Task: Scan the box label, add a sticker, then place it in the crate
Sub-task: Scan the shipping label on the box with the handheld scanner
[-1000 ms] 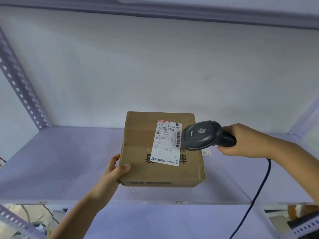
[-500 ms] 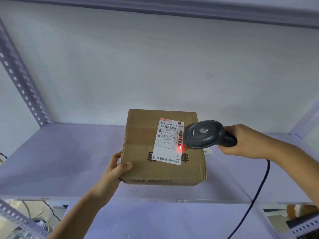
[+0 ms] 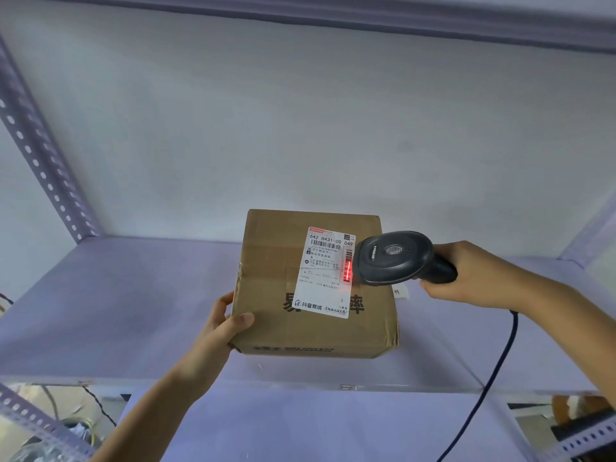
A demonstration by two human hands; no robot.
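— So, starting at the left, what is the left hand (image 3: 222,323) doing?

— It is clamped on the near left corner of the cardboard box (image 3: 315,285), thumb on top and fingers down the side. The box sits on the purple shelf (image 3: 133,295), toward its front edge, with the shipping label (image 3: 328,271) facing up.

— And further right?

— The barcode scanner (image 3: 395,258) hovers just beside the label's right edge. The right hand (image 3: 466,275) is wrapped shut around its handle, and the cable (image 3: 496,371) trails down off the shelf front.

— Is the scan landing?

— It looks so. A red bar of light lies along the vertical barcode at the label's right margin. To do this well, I'd keep the box pinned flat with the left hand and hold the beam running the full length of the code, lifting the scanner a touch if it fails to read.

— What is new compared with half a second ago?

— Then the light was one small red dot lower on the label; now it is a long stripe over the barcode. A second ago there was no light at all. Neither hand has shifted its grip, and I see no sticker or crate.
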